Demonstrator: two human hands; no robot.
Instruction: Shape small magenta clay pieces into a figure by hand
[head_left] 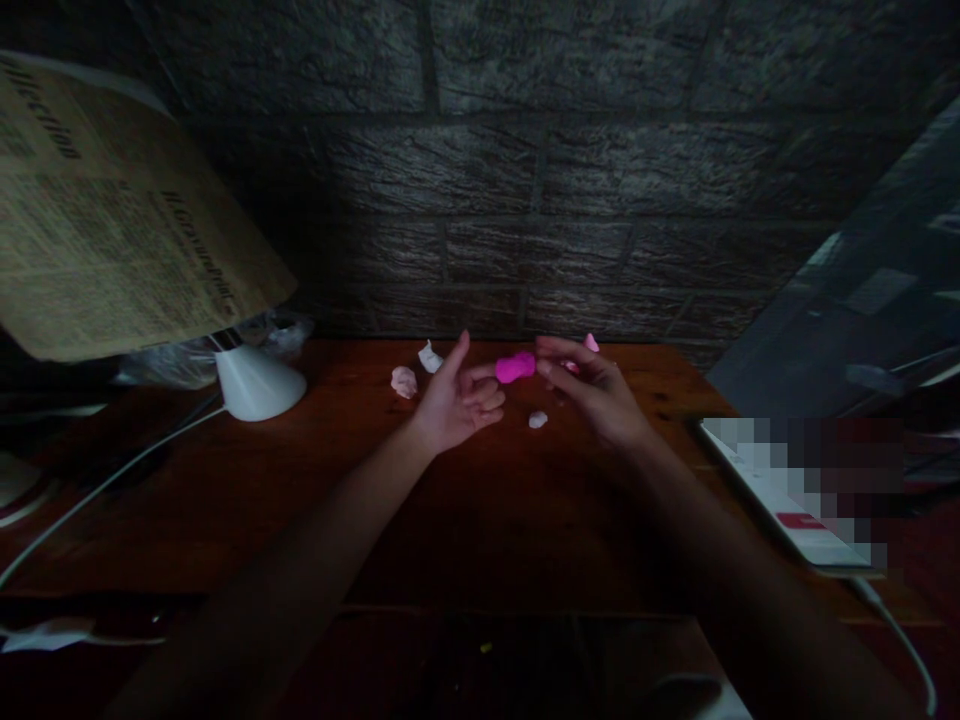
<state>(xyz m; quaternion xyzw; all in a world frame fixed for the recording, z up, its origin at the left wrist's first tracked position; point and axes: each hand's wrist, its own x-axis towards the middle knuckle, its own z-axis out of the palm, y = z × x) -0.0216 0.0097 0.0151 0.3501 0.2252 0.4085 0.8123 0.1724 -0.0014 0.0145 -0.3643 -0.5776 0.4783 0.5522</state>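
Observation:
A lump of bright magenta modelling clay (515, 367) is between my two hands, above the table. My left hand (459, 400) is turned palm up, thumb raised and apart, with the outstretched index finger meeting the clay's left end; whether the fingertip is inside it I cannot tell. The other left fingers are loosely curled. At the right end, the thumb and fingers of my right hand (589, 385) pinch the clay. Below the hands lies a small pale lump (538, 420). A pale pink lump (403, 381) and a white crumpled piece (430, 357) lie left. Behind my right hand a pink piece (591, 343) shows.
On the left of the wooden table (480, 530) stands a lamp with a newsprint shade (127, 220), a white base (259, 385) and a cable. Clear plastic (169, 364) lies behind it. A partly blurred-out flat device (780, 500) is at right. A dark block wall (480, 180) rises behind.

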